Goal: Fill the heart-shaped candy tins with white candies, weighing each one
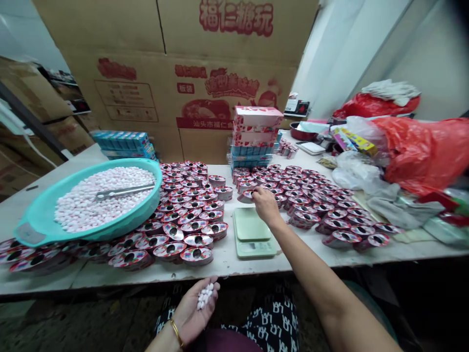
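My left hand (pixel 198 308), palm up below the table's front edge, cups a small heap of white candies (pixel 205 296). Just behind the green scale (pixel 253 232), my right hand (pixel 264 203) has its fingers closed at a small oval container (pixel 247 195) with a dark round opening. Rows of similar red-rimmed containers (pixel 197 255) stand left of the scale, and more containers (pixel 342 237) fill the right side. At the left, a turquoise basin (pixel 146 215) holds many white candies (pixel 106 208) with metal tongs (pixel 124 191) lying on them.
A large cardboard sheet (pixel 139 98) stands upright behind the containers. Pink boxes (pixel 256 128) are stacked on blue ones (pixel 252 152), with more blue packs (pixel 122 142) behind the basin. Red plastic bags (pixel 425 146) and cloths (pixel 399 205) lie at the right.
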Action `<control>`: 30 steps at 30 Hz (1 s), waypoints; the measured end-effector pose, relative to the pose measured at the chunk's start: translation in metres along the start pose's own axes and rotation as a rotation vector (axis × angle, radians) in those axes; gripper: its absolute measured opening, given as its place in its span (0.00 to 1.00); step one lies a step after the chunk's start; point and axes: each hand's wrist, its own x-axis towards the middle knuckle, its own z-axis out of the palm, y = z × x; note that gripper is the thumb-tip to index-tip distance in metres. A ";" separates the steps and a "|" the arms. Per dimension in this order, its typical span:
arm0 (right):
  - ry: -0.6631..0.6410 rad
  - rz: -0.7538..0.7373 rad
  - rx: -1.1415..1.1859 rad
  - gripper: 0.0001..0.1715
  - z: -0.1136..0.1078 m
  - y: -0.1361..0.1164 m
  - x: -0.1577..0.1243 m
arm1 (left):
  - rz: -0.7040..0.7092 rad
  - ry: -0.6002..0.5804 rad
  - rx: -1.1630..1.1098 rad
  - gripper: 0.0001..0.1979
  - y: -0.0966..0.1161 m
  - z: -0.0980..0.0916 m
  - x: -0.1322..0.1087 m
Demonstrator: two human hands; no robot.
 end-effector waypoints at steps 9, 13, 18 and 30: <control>-0.016 -0.102 0.079 0.12 -0.044 -0.036 -0.082 | -0.007 -0.141 -0.008 0.08 -0.013 0.036 0.010; -0.104 -0.211 0.253 0.16 -0.058 -0.083 -0.121 | 0.034 -0.219 -0.020 0.08 -0.017 0.037 0.013; -0.281 -0.363 0.312 0.12 -0.045 -0.127 -0.167 | 0.021 -0.204 -0.024 0.09 -0.025 0.023 0.016; -0.455 -0.347 0.499 0.07 -0.045 -0.122 -0.169 | -0.055 -0.221 0.067 0.08 -0.034 0.015 0.014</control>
